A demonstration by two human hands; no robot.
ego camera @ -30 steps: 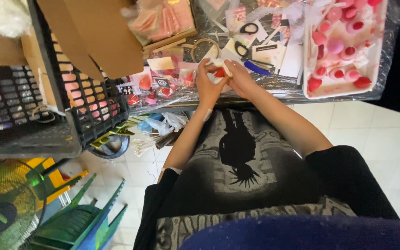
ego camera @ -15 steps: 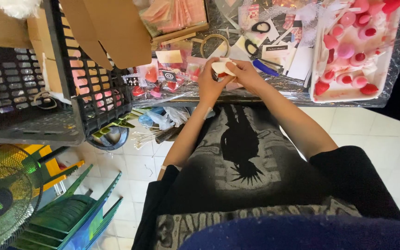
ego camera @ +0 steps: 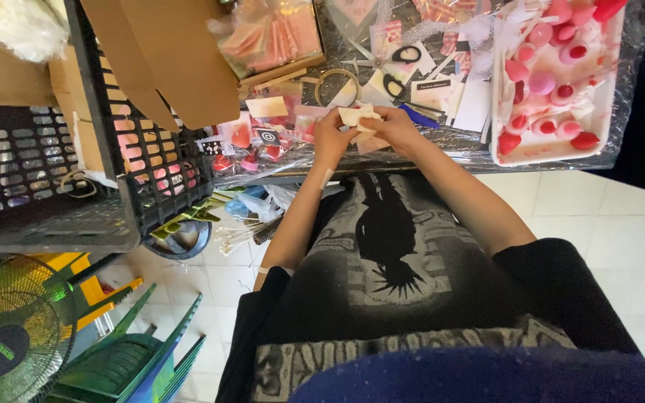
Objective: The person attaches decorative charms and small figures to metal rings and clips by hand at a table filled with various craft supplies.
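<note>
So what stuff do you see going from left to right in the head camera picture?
Green fan → black plastic crate → left hand → cream paper piece → right hand → white tray of pink and red pieces.

A small cream piece of paper [ego camera: 354,118], a bit crumpled, is held up just above the table [ego camera: 442,142] edge.

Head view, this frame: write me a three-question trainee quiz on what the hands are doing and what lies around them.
1. True or false: both hands grip the pale cream piece.
2. The white tray of pink and red pieces lies nearer which hand: A left, B right?
3. What stands at the picture's lower left?

Key: 1 true. 2 B. 3 a green fan.
</note>
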